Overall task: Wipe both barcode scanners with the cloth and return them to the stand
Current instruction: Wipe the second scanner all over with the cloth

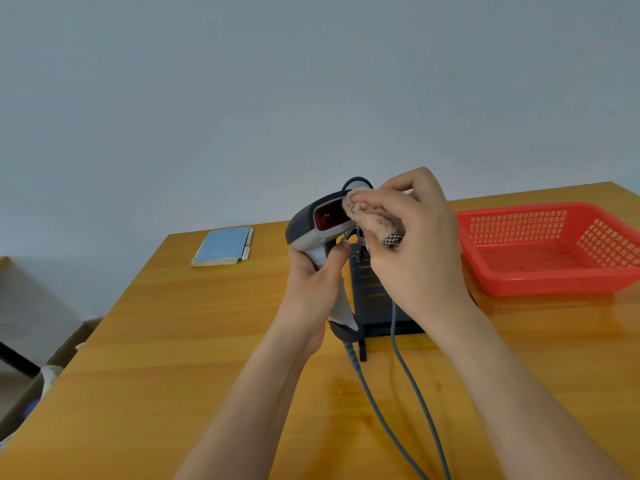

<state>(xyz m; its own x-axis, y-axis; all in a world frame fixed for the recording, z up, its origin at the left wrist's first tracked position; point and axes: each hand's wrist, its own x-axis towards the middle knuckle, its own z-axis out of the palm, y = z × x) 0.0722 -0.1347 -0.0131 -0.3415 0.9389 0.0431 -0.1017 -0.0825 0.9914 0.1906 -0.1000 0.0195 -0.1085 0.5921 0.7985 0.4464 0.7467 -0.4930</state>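
Landmark: stand (374,299), mid-desk (173,341). Left of it, notebook (223,245), clear of the work. Just left & above stand, left hand (313,282) wrapped round handle of scanner (318,226), head up. Over stand, right hand (415,244) pinching cloth (374,216), pressed on scanner window. 2nd scanner (356,184) behind, mostly hidden. Right, red basket (547,251). Risks: cables (398,344) snagging stand, pressing too hard twisting scanner out of grip.

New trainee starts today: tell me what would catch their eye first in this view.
At centre, the left hand grips a grey barcode scanner by its handle while the right hand presses a beige cloth against its red window. To the right, a bright red basket sits on the wooden table; a blue notebook lies far left.
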